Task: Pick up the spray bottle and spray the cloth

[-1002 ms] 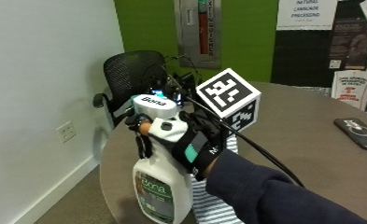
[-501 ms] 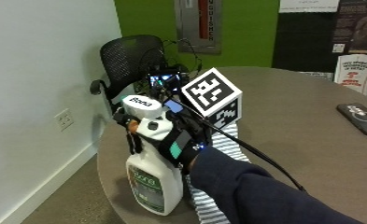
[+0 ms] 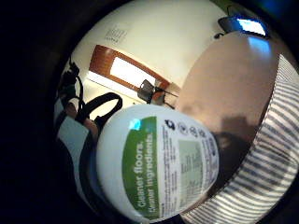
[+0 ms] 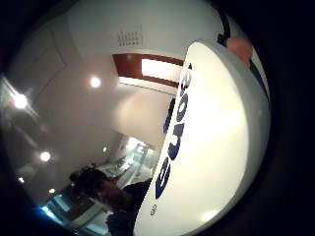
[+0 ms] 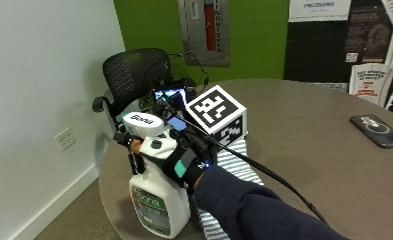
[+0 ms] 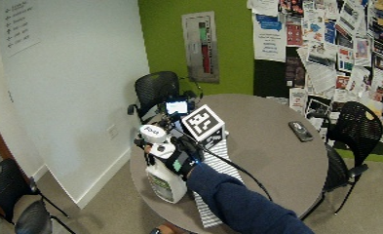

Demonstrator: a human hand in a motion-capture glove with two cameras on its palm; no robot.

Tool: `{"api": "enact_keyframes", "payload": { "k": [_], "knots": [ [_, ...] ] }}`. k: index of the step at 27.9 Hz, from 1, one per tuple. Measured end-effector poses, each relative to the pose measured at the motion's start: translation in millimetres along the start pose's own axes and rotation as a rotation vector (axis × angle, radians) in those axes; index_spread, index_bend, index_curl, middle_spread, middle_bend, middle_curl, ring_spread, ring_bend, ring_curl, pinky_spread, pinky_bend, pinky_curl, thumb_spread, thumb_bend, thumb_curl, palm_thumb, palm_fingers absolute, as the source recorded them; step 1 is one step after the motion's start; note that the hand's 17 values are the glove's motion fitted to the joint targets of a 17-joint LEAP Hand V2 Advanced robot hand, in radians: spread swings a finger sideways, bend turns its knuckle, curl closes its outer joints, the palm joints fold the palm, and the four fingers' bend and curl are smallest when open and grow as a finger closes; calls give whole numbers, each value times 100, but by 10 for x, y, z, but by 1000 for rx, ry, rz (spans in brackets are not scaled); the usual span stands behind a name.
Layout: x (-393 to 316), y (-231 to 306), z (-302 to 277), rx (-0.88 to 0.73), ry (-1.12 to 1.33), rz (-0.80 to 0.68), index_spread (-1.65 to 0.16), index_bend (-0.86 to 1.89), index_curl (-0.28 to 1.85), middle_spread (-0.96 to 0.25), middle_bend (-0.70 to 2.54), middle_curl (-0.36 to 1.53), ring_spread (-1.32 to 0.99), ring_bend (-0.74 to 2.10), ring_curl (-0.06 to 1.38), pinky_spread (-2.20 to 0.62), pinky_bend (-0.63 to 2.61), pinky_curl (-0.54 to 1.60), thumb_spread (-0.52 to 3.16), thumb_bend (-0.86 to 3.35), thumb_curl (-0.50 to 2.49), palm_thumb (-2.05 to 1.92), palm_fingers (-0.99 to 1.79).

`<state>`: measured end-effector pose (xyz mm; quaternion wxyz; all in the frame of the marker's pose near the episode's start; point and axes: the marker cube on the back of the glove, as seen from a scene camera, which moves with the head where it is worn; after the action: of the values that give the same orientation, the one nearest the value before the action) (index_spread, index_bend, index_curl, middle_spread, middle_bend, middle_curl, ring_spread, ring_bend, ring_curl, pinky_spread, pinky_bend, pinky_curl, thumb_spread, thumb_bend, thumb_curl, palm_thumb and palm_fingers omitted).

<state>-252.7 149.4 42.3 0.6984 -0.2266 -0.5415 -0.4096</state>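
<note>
The spray bottle (image 5: 156, 200) is gripped at its neck by the gloved right hand (image 5: 183, 162), fingers curled round it, held just beside the striped cloth (image 5: 232, 165). Lifting seems done; aiming at the cloth and squeezing the trigger is called for next. The table (image 5: 302, 145) edge lies close beside the bottle; open tabletop lies beyond the cloth

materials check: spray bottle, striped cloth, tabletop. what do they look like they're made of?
Spray bottle: looks like white opaque plastic, smooth and slightly glossy, with a printed green label. The right hand grips its neck.
Striped cloth: woven fabric, likely cotton, matte, with thin dark and white stripes; it lies flat on the table.
Tabletop: grey-brown, smooth, low sheen; probably laminate, though the look leaves that open.
</note>
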Motion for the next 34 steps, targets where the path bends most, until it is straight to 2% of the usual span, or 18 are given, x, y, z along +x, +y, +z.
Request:
{"api": "enact_keyframes", "payload": {
  "k": [8, 16, 25, 29, 34],
  "knots": [
    [96, 99, -28, -144, -20, 72, -30, 0, 9, -15, 82, 52, -18, 95, 47, -33, 70, 41, 92, -3, 63, 87, 116],
    [39, 322, -284, -274, 122, 134, -35, 5, 10, -15, 61, 47, -19, 76, 44, -25, 68, 42, 95, -2, 61, 86, 77],
    [174, 923, -869, -251, 229, 146, -37, 13, 14, -11, 43, 42, -17, 53, 36, -15, 67, 40, 102, -3, 57, 82, 57],
    [303, 1300, -1118, -166, 426, 188, -38, 23, 19, -9, 37, 40, -15, 44, 34, -7, 58, 37, 104, -3, 56, 80, 55],
    [458, 1738, -1315, -182, 652, 302, -38, 26, 24, -7, 30, 38, -12, 37, 31, 3, 50, 34, 108, -2, 54, 79, 56]
  ]
}}
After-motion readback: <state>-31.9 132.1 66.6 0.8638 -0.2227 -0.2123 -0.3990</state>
